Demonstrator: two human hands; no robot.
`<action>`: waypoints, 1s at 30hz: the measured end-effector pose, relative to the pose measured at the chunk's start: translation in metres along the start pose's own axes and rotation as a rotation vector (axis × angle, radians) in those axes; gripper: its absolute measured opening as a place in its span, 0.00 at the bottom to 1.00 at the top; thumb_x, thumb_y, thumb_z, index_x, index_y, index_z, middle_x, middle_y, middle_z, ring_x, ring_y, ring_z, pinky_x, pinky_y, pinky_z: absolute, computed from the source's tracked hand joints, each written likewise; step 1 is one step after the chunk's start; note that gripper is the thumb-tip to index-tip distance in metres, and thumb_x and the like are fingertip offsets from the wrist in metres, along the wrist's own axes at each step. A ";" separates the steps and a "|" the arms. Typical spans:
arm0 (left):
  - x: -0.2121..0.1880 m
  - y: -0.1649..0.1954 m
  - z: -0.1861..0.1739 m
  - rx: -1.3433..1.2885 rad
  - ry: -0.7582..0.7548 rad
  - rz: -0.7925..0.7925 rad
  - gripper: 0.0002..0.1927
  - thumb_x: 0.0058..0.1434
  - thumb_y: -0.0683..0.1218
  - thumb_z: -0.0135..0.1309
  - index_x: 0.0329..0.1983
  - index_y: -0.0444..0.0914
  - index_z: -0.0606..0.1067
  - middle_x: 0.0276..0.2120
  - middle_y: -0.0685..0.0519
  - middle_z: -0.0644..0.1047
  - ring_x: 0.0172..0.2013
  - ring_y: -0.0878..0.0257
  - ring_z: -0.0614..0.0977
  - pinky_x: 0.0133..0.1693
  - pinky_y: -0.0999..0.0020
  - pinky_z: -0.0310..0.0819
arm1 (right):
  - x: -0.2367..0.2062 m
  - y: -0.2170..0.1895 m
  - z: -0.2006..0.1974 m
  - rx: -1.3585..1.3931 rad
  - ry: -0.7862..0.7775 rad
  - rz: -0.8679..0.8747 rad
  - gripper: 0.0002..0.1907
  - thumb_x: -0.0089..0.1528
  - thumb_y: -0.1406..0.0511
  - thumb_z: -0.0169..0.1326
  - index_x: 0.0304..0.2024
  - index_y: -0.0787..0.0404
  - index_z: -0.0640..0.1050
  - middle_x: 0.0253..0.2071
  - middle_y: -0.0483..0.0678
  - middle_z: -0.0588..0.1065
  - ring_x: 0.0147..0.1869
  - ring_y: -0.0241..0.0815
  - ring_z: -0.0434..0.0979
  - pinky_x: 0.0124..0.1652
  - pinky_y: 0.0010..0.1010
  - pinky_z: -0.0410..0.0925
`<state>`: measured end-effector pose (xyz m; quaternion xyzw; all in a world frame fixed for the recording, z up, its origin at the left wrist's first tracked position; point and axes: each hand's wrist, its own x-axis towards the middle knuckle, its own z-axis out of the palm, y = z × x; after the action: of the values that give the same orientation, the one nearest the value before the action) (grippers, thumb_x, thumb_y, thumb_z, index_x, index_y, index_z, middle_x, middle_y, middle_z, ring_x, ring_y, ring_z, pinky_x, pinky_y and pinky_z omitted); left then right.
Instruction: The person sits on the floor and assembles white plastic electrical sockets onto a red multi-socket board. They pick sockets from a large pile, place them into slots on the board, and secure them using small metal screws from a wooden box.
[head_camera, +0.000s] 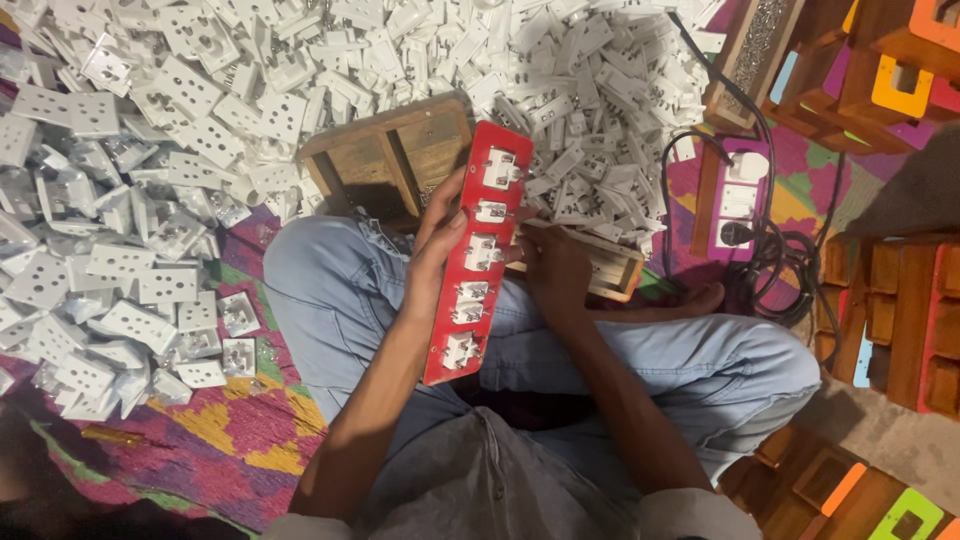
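Note:
I sit cross-legged in blue jeans and hold a long red board (452, 330) upright over my lap. Several white switch and socket modules (481, 252) are fitted along it in a row. My left hand (432, 262) grips the board's left edge, thumb on its front. On the right side, my right hand (553, 268) is pressed against the board, fingers curled behind its edge near the middle module.
A large heap of white plastic socket parts (150, 200) covers the floor ahead and to the left. A wooden box (395, 160) and a second wooden frame (600, 268) lie near my knees. A white extension board with a black cable (738, 205) sits right, beside stacked wooden boxes (900, 320).

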<state>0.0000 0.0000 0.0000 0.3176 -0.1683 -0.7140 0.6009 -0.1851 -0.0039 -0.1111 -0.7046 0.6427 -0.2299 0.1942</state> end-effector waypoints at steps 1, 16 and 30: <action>0.000 -0.001 0.000 -0.009 -0.010 0.002 0.35 0.66 0.51 0.50 0.75 0.37 0.57 0.63 0.44 0.70 0.55 0.51 0.79 0.51 0.49 0.81 | 0.001 0.001 -0.001 0.000 -0.029 -0.021 0.08 0.61 0.62 0.58 0.41 0.55 0.83 0.38 0.50 0.79 0.39 0.56 0.80 0.37 0.46 0.71; -0.003 -0.006 0.000 0.135 0.004 0.025 0.34 0.68 0.51 0.50 0.76 0.36 0.60 0.65 0.48 0.70 0.58 0.61 0.76 0.57 0.65 0.72 | 0.003 0.010 0.011 -0.027 -0.100 -0.120 0.09 0.60 0.65 0.55 0.42 0.57 0.81 0.43 0.53 0.78 0.41 0.59 0.80 0.40 0.48 0.71; -0.002 -0.020 0.007 0.200 0.004 0.021 0.34 0.65 0.51 0.49 0.74 0.38 0.62 0.67 0.49 0.67 0.58 0.59 0.76 0.52 0.64 0.76 | 0.009 0.025 0.003 0.087 -0.198 -0.332 0.12 0.60 0.63 0.53 0.41 0.66 0.77 0.36 0.64 0.77 0.41 0.66 0.77 0.40 0.54 0.69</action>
<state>-0.0192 0.0057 -0.0066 0.3757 -0.2407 -0.6867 0.5739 -0.2032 -0.0153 -0.1275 -0.8111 0.4848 -0.2158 0.2461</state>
